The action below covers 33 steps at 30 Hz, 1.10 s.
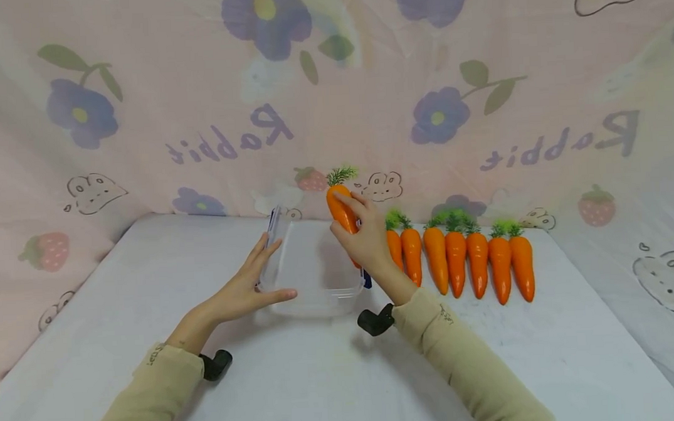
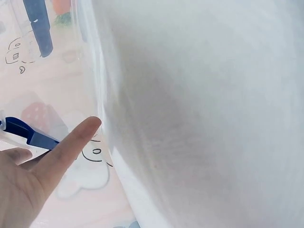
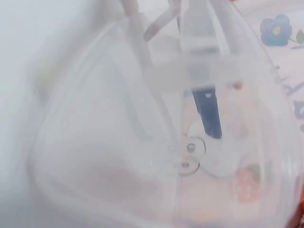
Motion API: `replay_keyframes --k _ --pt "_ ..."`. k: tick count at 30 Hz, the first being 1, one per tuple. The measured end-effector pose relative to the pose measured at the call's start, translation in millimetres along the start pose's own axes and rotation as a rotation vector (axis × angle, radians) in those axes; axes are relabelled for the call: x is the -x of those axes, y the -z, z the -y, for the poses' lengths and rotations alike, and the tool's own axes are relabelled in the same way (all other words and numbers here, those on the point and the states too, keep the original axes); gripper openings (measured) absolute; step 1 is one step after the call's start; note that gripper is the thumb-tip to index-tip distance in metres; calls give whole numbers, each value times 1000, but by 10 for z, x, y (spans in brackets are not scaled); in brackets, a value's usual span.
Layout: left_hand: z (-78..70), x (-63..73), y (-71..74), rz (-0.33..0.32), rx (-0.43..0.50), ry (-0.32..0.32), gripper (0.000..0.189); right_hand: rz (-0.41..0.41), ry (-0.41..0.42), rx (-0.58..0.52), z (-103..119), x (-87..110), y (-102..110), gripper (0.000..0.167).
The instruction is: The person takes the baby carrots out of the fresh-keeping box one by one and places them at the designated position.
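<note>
My right hand (image 1: 367, 231) pinches an orange carrot (image 1: 341, 204) with a green leafy top between thumb and fingers. It hangs tilted over the right side of a clear plastic container (image 1: 349, 293), leaves up, its lower end partly hidden by the hand. At the container's left side is my left hand (image 1: 244, 293), fingers stretched along the wall and thumb pointing across the front. The left wrist view has its straight finger (image 2: 78, 137) right by the clear wall, near a blue latch (image 2: 42, 141). Clear plastic fills the right wrist view, with a dark blue latch (image 3: 208, 114) behind it.
Several more carrots (image 1: 456, 262) lie side by side in a row right of the container, leaves toward the back. They rest on a white tabletop (image 1: 310, 375). Behind it hangs a pink cloth (image 1: 338, 110) printed with flowers and rabbits.
</note>
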<state>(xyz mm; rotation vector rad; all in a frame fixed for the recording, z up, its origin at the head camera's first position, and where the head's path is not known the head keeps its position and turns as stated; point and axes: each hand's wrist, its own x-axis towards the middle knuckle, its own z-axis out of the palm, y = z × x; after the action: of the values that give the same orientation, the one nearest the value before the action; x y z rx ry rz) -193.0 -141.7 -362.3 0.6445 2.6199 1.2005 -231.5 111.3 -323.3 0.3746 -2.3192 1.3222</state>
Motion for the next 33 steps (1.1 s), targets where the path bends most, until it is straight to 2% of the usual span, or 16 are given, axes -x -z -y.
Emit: replay_keyframes --k 5,11,17,33 --pt "-5 13 -2 0 7 -10 103 -6 -53 15 -41 34 158 49" --pt "18 6 -10 -5 3 -17 103 -45 -46 39 -125 62 311 49" --pt "21 5 -13 -5 3 -22 103 -43 -95 56 -204 92 427 49" --pt "29 17 -20 -7 1 -20 102 -93 -131 85 -439 180 682 51"
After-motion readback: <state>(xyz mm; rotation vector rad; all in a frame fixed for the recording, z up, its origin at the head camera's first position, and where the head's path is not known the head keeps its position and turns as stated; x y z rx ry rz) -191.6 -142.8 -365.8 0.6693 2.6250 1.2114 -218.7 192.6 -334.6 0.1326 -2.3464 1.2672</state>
